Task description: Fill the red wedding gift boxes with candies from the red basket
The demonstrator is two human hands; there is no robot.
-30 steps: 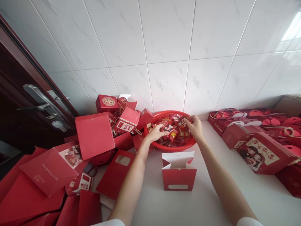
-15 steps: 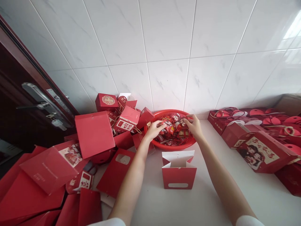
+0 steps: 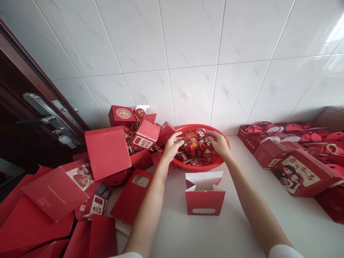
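Left hand (image 3: 171, 147): fingers parted, over the basket's left rim.
Right hand (image 3: 219, 143): fingers curled at sweets (image 3: 193, 146) — grip cannot be told.
Basket (image 3: 199, 167): one, at the bench's (image 3: 188, 233) wall edge; sweets overlap, uncountable.
Open box (image 3: 205, 203): one, upright, nearer the bench's front edge.
Writing: Chinese characters on side boxes (image 3: 146, 135) — not surely legible.

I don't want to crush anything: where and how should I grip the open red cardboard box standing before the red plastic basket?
Best pinch the open red cardboard box low on its two side walls, coming from left and right. It stands upright with white tabletop showing either side; its side walls fold inward near the top, so might buckle there.
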